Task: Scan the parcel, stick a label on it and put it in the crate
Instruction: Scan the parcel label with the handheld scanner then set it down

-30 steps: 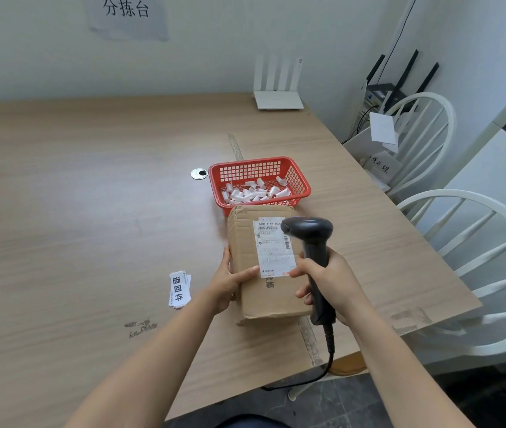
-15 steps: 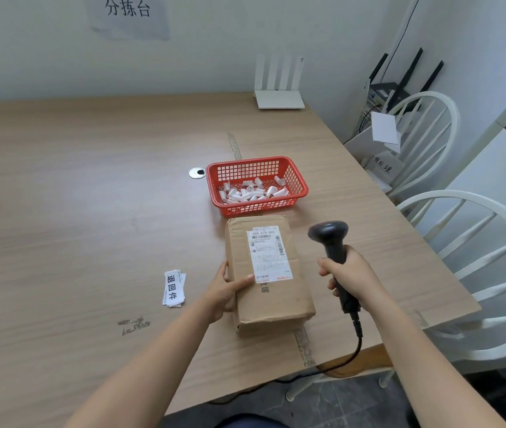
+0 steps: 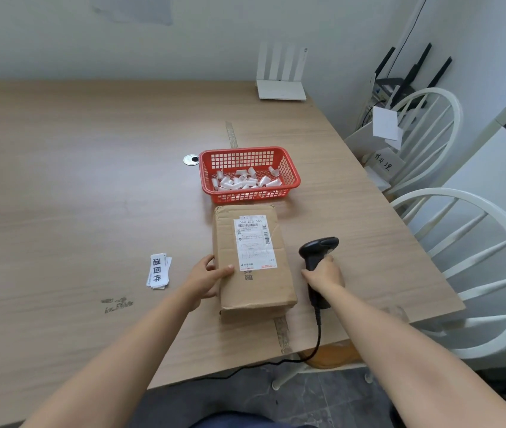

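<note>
A brown cardboard parcel (image 3: 256,282) lies flat on the wooden table (image 3: 75,186), a white shipping label (image 3: 254,242) on its top face. My left hand (image 3: 205,278) rests on the parcel's left edge, thumb on top. To the right of the parcel, low over the table, my right hand (image 3: 324,274) grips a black corded barcode scanner (image 3: 316,251). A small stack of white labels with black characters (image 3: 159,271) lies left of the parcel.
A red mesh basket (image 3: 291,180) holding several small white pieces stands just beyond the parcel. A white router (image 3: 281,88) sits at the table's far edge. Two white chairs (image 3: 477,242) stand at the right. The scanner cable (image 3: 276,362) hangs over the table's front edge.
My right hand has carried the scanner from over the parcel's label to the right and down beside the parcel. The left hand stays on the parcel's left edge.
</note>
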`<control>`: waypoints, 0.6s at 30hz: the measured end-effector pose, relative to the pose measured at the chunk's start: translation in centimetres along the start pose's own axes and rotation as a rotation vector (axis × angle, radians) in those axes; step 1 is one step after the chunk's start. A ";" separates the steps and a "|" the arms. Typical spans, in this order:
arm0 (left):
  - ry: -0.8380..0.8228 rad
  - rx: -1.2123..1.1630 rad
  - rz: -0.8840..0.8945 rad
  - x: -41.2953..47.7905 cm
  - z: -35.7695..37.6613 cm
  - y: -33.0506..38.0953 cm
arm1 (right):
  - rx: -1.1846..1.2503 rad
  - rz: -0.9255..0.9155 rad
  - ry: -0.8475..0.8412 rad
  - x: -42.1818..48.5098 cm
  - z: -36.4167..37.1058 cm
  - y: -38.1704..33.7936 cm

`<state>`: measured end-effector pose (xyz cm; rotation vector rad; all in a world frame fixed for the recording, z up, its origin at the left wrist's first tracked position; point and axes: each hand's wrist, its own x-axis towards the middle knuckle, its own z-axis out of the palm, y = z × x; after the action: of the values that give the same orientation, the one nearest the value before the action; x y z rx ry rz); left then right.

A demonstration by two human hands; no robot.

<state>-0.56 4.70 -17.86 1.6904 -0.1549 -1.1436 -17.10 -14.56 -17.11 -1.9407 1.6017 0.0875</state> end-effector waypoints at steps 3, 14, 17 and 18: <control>-0.001 -0.002 0.026 -0.4 -0.2 -0.3 | -0.033 -0.022 0.008 0.0 0.8 0.4; 0.136 0.115 0.111 -1.2 -3.8 -0.5 | 0.015 0.014 0.196 -0.9 -1.7 -3.8; 0.192 0.125 0.117 -1.3 -5.7 -0.3 | 0.074 -0.272 0.268 -2.9 -2.4 -7.9; 0.211 0.121 0.119 -1.3 -6.4 -0.3 | 0.106 -0.380 0.250 -3.7 -2.2 -9.4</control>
<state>3.34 9.87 -17.29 1.8710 -0.1926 -0.8767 -10.28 -11.68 -9.87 -2.2003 1.3232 -0.3996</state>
